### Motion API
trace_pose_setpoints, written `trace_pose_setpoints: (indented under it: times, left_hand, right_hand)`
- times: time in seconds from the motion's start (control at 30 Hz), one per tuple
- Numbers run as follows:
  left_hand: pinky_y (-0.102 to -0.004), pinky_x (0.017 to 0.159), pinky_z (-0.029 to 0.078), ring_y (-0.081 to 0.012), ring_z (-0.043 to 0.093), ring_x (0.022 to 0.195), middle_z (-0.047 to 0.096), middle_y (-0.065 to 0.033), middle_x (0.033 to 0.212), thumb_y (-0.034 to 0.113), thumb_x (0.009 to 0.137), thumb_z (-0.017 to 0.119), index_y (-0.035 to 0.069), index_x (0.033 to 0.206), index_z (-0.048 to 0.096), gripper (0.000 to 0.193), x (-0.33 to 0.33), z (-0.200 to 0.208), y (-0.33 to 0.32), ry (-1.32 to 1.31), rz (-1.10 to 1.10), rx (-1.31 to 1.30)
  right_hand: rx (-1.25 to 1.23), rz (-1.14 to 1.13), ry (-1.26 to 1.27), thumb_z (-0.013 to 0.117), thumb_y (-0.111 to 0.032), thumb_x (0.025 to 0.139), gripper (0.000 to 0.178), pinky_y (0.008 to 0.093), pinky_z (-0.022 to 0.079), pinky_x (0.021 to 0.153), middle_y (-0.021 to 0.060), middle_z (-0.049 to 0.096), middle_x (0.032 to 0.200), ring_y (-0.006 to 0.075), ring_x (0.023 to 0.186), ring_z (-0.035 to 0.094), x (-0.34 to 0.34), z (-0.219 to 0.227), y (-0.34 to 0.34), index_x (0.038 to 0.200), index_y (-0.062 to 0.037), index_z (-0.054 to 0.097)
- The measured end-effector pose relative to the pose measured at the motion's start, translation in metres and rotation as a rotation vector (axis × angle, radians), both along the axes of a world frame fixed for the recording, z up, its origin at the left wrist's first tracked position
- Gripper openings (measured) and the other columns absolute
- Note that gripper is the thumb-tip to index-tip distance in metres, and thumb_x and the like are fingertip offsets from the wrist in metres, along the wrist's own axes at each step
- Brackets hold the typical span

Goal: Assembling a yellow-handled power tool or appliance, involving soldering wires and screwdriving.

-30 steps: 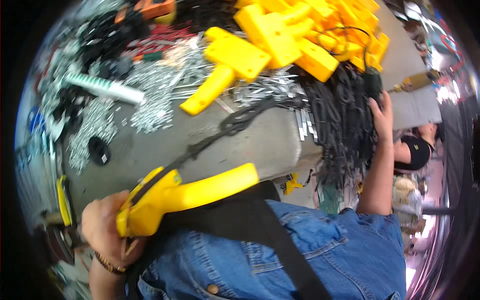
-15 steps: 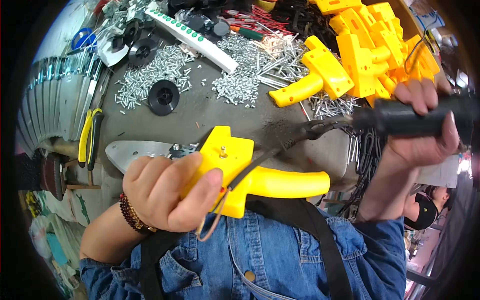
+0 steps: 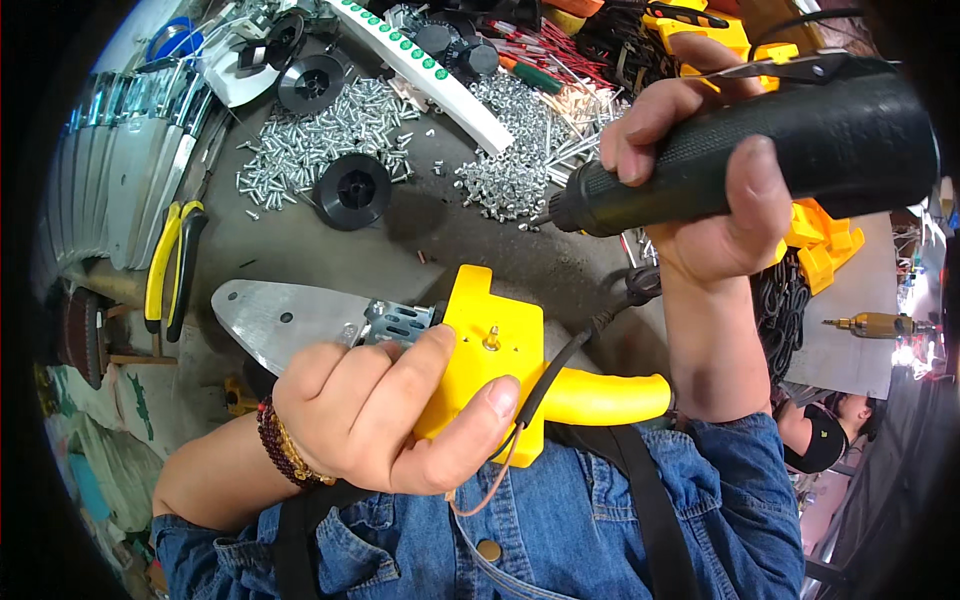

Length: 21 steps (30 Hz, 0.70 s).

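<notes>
My left hand [image 3: 390,405] is closed round a pipe welding iron with a yellow housing [image 3: 500,365] and a pointed flat metal plate [image 3: 285,320]. A brass-coloured screw [image 3: 492,337] stands up from the housing. A black cable [image 3: 560,370] crosses it, and a thin brown wire hangs below my thumb. In my right hand [image 3: 715,160] is a black electric screwdriver [image 3: 790,150], held nearly level above the table. Its bit points left, close to the edge of a pile of small nuts [image 3: 495,190]; whether anything sits on the tip is too small to tell.
Loose screws [image 3: 325,150] surround a black spool [image 3: 352,191]. A white strip with green dots [image 3: 425,75] lies across the back. Yellow-and-black pliers [image 3: 175,265] and stacked metal plates [image 3: 130,180] are at left. Yellow housings [image 3: 815,245] and coiled black cables [image 3: 783,315] are at right.
My right hand has brought the screwdriver left and up from the right side, toward the nuts. The iron in my left hand has shifted slightly right and lower in the picture.
</notes>
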<state>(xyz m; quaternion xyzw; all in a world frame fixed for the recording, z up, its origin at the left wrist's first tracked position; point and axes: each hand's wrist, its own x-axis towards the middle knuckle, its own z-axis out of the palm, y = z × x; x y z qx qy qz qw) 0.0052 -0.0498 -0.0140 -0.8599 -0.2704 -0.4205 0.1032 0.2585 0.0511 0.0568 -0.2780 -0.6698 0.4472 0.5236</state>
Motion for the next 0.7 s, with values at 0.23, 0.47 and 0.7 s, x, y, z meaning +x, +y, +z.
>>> trace_pose_setpoints:
  times: [0.23, 0.47, 0.7]
  left_hand:
    - [-0.0267, 0.053, 0.034, -0.0122, 0.051, 0.057, 0.07, -0.0151, 0.099, 0.014, 0.087, 0.068, 0.012, 0.129, 0.045, 0.048, -0.005, 0.007, -0.004, 0.065, -0.048, -0.064]
    - [-0.0264, 0.051, 0.032, -0.0105, 0.049, 0.056, 0.069, -0.0105, 0.095, 0.019, 0.089, 0.066, 0.015, 0.135, 0.045, 0.051, -0.002, 0.002, -0.007, -0.009, -0.016, -0.061]
    - [-0.0204, 0.046, 0.034, -0.0085, 0.046, 0.053, 0.064, -0.0025, 0.095, 0.022, 0.082, 0.07, 0.03, 0.117, 0.063, 0.038, 0.004, 0.001, -0.006, -0.079, 0.058, -0.024]
  right_hand:
    - [0.074, 0.13, 0.203, 0.058, -0.054, 0.085, 0.082, 0.0371, 0.043, 0.064, 0.0134, 0.062, 0.09, 0.0174, 0.066, 0.055, 0.0, 0.01, -0.008, 0.139, 0.0043, 0.04]
    - [-0.055, 0.267, 0.381, 0.072, -0.028, 0.083, 0.059, 0.0304, 0.046, 0.067, 0.0076, 0.064, 0.092, 0.0104, 0.066, 0.058, -0.025, 0.064, -0.038, 0.129, 0.0022, 0.052]
    - [0.033, 0.547, 0.43, 0.073, -0.018, 0.081, 0.046, 0.0287, 0.051, 0.066, 0.0083, 0.067, 0.09, 0.0122, 0.069, 0.064, -0.023, 0.066, -0.035, 0.119, 0.0007, 0.055]
